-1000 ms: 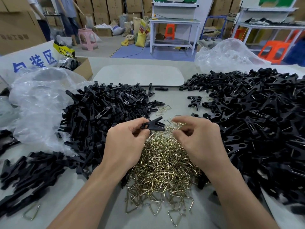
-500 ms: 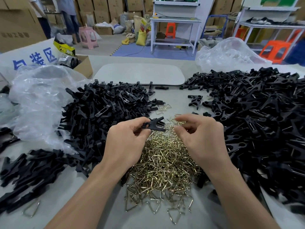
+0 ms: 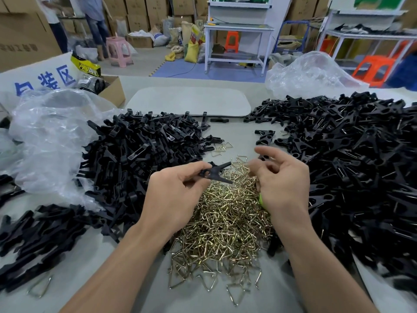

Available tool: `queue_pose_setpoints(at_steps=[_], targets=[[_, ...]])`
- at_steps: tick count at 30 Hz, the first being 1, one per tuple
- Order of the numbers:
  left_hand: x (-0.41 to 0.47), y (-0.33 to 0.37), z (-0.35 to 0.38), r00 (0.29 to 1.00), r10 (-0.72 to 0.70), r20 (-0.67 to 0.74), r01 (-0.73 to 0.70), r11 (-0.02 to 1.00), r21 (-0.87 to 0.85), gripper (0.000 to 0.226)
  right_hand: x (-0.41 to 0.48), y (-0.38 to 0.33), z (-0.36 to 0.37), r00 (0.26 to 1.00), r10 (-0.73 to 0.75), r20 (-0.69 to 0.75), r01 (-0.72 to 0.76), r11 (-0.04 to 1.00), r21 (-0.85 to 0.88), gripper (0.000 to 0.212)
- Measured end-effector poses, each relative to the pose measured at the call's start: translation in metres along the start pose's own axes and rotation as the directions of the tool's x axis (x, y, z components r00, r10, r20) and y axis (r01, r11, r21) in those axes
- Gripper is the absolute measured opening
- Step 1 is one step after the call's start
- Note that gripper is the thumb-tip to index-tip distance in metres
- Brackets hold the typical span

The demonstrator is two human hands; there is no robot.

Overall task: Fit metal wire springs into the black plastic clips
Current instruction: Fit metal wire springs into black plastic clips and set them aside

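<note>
Centrally, a loose heap of metal wire springs (image 3: 225, 222) lies on the grey table (image 3: 239, 134). They are thin, brassy, bent into small open triangles, and tangled together. To its left sits a pile of black plastic clip parts (image 3: 135, 154), matt, long and flat, some with ribbed grip ends. To its right a larger mound of black clips (image 3: 352, 168) spreads out, forked in shape, several showing a glint of wire at the pivot. Crumpled clear plastic bags lie beyond each mound, one at the left (image 3: 52, 136) and one at the far right (image 3: 313, 75).

The left hand (image 3: 178, 197) is held above the near edge of the spring heap. Its thumb and forefinger pinch one black clip (image 3: 214, 174) by its ringed end, and the clip's two pointed legs splay rightward towards the other hand.

The right hand (image 3: 284, 186) hovers just beside the clip, apart from it, with its forefinger raised and the remaining fingers loosely curled towards the thumb. Motion blur hides the fingertips, so it cannot be determined whether a spring is held between them. A small green item (image 3: 261, 199) shows under the heel of this hand; its nature is unclear.
</note>
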State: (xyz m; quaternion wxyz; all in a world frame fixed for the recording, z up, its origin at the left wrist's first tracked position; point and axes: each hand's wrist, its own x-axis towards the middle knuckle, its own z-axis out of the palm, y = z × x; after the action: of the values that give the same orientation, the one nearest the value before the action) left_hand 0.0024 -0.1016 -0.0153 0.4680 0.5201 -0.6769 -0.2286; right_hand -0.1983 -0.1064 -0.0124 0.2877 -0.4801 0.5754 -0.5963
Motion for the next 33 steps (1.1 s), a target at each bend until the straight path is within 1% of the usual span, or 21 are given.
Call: queue_pose_setpoints(at_steps=[3, 5, 11, 13, 16, 17, 18, 19, 21, 23, 25, 28, 30, 32, 33], targets=[[-0.003, 0.001, 0.002, 1.0, 0.022, 0.01, -0.021, 0.999, -0.048, 0.06, -0.008, -0.002, 0.01, 0.998, -0.063, -0.03, 0.063, 0.998, 0.031, 0.036], [-0.004, 0.002, 0.004, 0.999, 0.027, 0.02, -0.026, 0.998, -0.062, 0.057, -0.013, -0.003, 0.015, 0.994, -0.108, -0.031, 0.109, 0.994, 0.024, 0.035], [-0.004, 0.001, 0.005, 0.999, 0.05, 0.021, -0.048, 0.997, -0.063, 0.048, -0.018, -0.004, 0.018, 0.973, -0.223, -0.052, 0.22, 0.973, -0.063, 0.04], [-0.005, 0.001, 0.006, 0.999, 0.049, 0.016, -0.048, 0.997, -0.054, 0.046, -0.018, -0.004, 0.019, 0.971, -0.234, -0.046, 0.231, 0.97, -0.071, 0.042], [-0.004, -0.001, 0.007, 1.0, 0.007, -0.012, -0.007, 1.0, -0.019, 0.039, -0.017, -0.004, 0.017, 0.981, -0.19, -0.034, 0.189, 0.982, -0.025, 0.045], [-0.003, -0.001, 0.006, 1.0, -0.012, -0.027, 0.011, 1.0, -0.01, 0.037, -0.016, -0.004, 0.015, 0.983, -0.181, -0.034, 0.18, 0.983, -0.04, 0.045], [-0.002, -0.002, 0.005, 0.999, -0.027, -0.042, 0.027, 1.0, -0.005, 0.037, -0.014, -0.003, 0.011, 0.983, -0.184, -0.022, 0.181, 0.979, -0.091, 0.044], [-0.001, -0.001, 0.004, 0.998, -0.036, -0.057, 0.036, 0.999, 0.001, 0.04, -0.013, -0.002, 0.009, 0.981, -0.193, 0.016, 0.192, 0.966, -0.173, 0.04], [0.001, 0.0, 0.001, 0.995, -0.03, -0.093, 0.033, 0.999, 0.036, 0.051, -0.012, -0.002, 0.008, 0.968, -0.198, 0.153, 0.239, 0.911, -0.335, 0.027], [0.003, -0.001, -0.001, 0.993, -0.011, -0.12, 0.018, 0.998, 0.062, 0.054, -0.013, -0.002, 0.011, 0.942, -0.173, 0.287, 0.286, 0.86, -0.422, 0.011], [0.004, -0.004, -0.002, 0.991, -0.008, -0.131, 0.017, 0.997, 0.07, 0.055, -0.014, -0.002, 0.013, 0.923, -0.121, 0.365, 0.291, 0.84, -0.458, 0.006], [0.003, -0.005, -0.002, 0.992, -0.012, -0.128, 0.021, 0.997, 0.068, 0.056, -0.01, -0.004, 0.006, 0.911, -0.031, 0.41, 0.233, 0.861, -0.452, 0.004], [0.004, -0.005, -0.002, 0.993, -0.016, -0.119, 0.024, 0.998, 0.062, 0.057, -0.007, -0.006, 0.0, 0.901, 0.036, 0.433, 0.173, 0.885, -0.432, 0.015], [0.004, -0.004, -0.003, 0.994, -0.013, -0.109, 0.02, 0.997, 0.07, 0.058, -0.006, -0.008, -0.003, 0.908, 0.088, 0.41, 0.109, 0.895, -0.432, 0.019], [0.004, -0.003, -0.003, 0.994, -0.009, -0.107, 0.018, 0.997, 0.077, 0.058, -0.006, -0.008, -0.002, 0.919, 0.091, 0.383, 0.093, 0.896, -0.435, 0.019]])
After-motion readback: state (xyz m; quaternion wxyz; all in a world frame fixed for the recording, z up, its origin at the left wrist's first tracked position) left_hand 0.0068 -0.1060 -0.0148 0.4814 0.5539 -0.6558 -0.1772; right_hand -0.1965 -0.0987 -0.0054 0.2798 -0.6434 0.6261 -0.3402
